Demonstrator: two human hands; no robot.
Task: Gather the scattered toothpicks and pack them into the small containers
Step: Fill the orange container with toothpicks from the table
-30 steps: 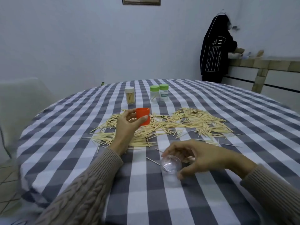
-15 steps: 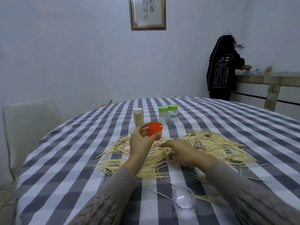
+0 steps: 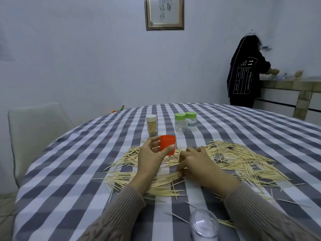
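— Looking from the big things down: the bench (image 3: 78, 171) in its checked cloth carries a wide scatter of toothpicks (image 3: 243, 160) across its middle. Behind them stand a white-capped jar (image 3: 151, 125) already packed with picks and two green-capped jars (image 3: 185, 121). A clear container (image 3: 204, 225) sits at the near edge.

— So which step is this?

— Gathering, I'd say, with most picks unpacked. The left hand (image 3: 150, 158) holds an orange cap (image 3: 167, 145) raised above the pile, thumb and fingers around it. The right hand (image 3: 196, 162) lies palm down on the pile, fingers curled onto a bundle of picks at its left edge; whether it truly pinches them I cannot tell.

— And next?

— Probably squaring a bundle so it lifts together, then bringing it to the clear container.
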